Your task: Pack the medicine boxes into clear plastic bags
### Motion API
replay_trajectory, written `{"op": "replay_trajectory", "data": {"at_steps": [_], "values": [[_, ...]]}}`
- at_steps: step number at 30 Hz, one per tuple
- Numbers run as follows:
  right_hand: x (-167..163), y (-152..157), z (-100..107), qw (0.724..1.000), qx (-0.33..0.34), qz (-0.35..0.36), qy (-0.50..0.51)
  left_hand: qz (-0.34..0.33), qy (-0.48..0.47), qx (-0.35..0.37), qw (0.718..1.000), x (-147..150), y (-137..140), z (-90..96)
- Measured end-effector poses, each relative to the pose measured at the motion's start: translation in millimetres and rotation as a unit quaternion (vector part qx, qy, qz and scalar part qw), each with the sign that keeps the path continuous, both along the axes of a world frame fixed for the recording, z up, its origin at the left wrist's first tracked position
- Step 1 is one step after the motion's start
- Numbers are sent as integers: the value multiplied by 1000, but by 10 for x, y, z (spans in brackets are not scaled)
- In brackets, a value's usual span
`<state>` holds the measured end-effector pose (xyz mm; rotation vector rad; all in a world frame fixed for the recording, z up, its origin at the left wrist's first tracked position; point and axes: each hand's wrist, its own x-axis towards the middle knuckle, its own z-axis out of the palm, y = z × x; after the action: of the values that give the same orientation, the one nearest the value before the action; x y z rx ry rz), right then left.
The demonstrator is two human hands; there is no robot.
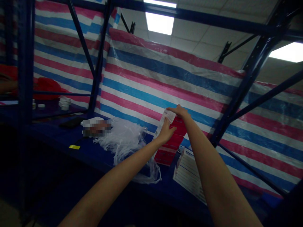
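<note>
A stack of red boxes (168, 150) with white printed sides stands on the blue table. My right hand (181, 112) reaches over the top box (179, 125), its fingers closed about the upper edge. Against the white side and corner of the same box is my left hand (166, 133), thumb toward the red face and fingers on the white side. To the left of the stack lies a heap of sheer white mesh drawstring bags (127, 135). Right of it, partly behind my right forearm, is a pile of white flat boxes (189, 171).
Blue rack posts (94, 91) and braces frame the table (97, 157). Striped plastic sheeting (153, 82) hangs behind. On the left are a yellow label (74, 147), a dark flat object (71, 122), small white jars (64, 103) and another person's arm (8, 86).
</note>
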<state>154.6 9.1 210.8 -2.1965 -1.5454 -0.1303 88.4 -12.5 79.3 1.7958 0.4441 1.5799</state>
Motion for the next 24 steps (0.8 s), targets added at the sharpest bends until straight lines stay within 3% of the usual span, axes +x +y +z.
{"op": "replay_trajectory", "data": {"at_steps": [7,17,18,20,21,23,24], "values": [[-45,21,22,999,-19,-25,3,23,-8,-32,999,22,-184,-93],[-48,63,21,1000,-23,-14,11,53,13,-6,998,-25,-339,-129],[-56,33,37,1000,8,-9,5,55,-1,2,998,-60,-382,-112],[-93,-110,41,989,149,4,-20,66,-52,30,996,-193,-521,-42],[-129,-232,4,969,246,21,-25,70,-86,45,993,-292,-624,7],[-246,-574,-211,903,420,93,17,54,-158,69,984,-538,-902,103],[-332,-784,-406,874,452,165,74,28,-189,73,979,-673,-1072,135]]}}
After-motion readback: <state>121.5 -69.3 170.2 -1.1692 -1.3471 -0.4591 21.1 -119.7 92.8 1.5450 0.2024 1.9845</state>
